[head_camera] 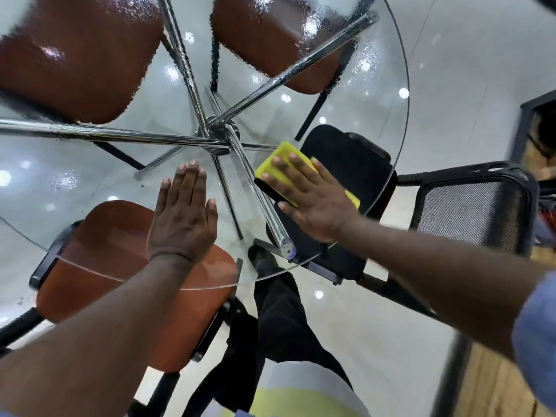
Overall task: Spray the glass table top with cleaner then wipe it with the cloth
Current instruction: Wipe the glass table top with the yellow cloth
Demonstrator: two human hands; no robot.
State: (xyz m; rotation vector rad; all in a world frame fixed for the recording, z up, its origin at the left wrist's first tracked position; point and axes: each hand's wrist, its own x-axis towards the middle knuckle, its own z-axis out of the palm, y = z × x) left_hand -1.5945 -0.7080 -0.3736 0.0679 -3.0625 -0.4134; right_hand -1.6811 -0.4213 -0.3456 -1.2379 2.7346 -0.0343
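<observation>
1. We see a round glass table top from above, with a chrome frame under it whose tubes fan out from a central hub.
2. Our left hand lies flat on the glass near the close edge, palm down, fingers straight and held together, thumb slightly out. It grips nothing.
3. Our right hand presses flat on a yellow cloth, right of the hub. Fingers are spread apart over the top of it, not curled around it.
4. The cloth is a folded yellow pad with a dark underside or edge along its near-left side. It sits on the glass between the hub and the right rim, over the black chair seen through the glass.
5. The far part of the glass shows a rippled wet film with droplets, which distorts the two brown chair seats beneath it. The near part around both hands looks clear.
6. A third brown seat sits under the near-left edge, partly tucked below the glass.
7. A mesh chair back stands beyond the right rim.
8. Our dark trousers and a shoe show below the near edge. A blue sleeve covers the right upper arm.
</observation>
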